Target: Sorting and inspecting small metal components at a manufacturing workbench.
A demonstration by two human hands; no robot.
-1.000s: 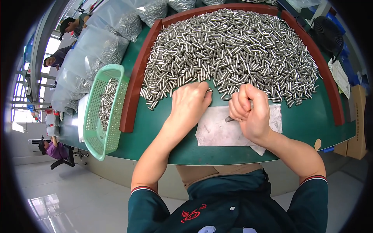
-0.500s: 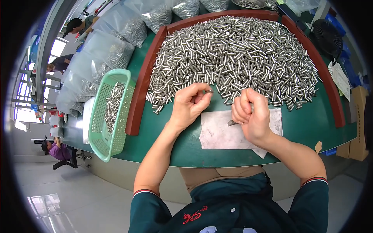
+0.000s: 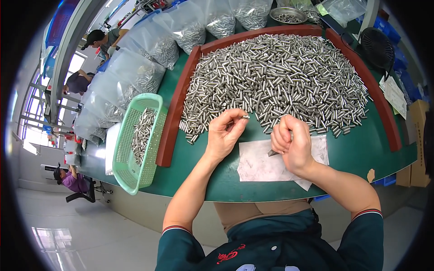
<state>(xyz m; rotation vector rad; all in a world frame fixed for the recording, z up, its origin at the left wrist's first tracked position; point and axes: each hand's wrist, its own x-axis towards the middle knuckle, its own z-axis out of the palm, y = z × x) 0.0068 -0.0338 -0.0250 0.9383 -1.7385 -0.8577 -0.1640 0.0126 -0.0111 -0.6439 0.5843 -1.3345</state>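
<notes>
Between the thumb and fingertips of my left hand (image 3: pixel 223 134) is a short metal pin (image 3: pixel 245 117), shiny at its end. My right hand (image 3: pixel 294 145) is curled shut around a tool with a dark, flat tip (image 3: pixel 272 153); its handle is hidden in my fist. Both hands hover close together at the near edge of a wide pile of metal pins (image 3: pixel 275 72). Under my right hand lies a smudged white cloth or paper (image 3: pixel 257 163). The green table mat (image 3: pixel 357 151) shows around it.
Reddish-brown rails (image 3: pixel 174 117) border the pile. To the left stands a green plastic basket (image 3: pixel 124 178) partly filled with pins, beside several clear bags (image 3: pixel 149 74) of pins. A metal bowl (image 3: pixel 289 11) and a black fan (image 3: pixel 377 47) are behind. Co-workers (image 3: pixel 74 180) sit farther left.
The whole view has shifted slightly, so the table appears lower and more to the right. The pin in my left hand shows its bright end more. My right hand keeps its grip.
</notes>
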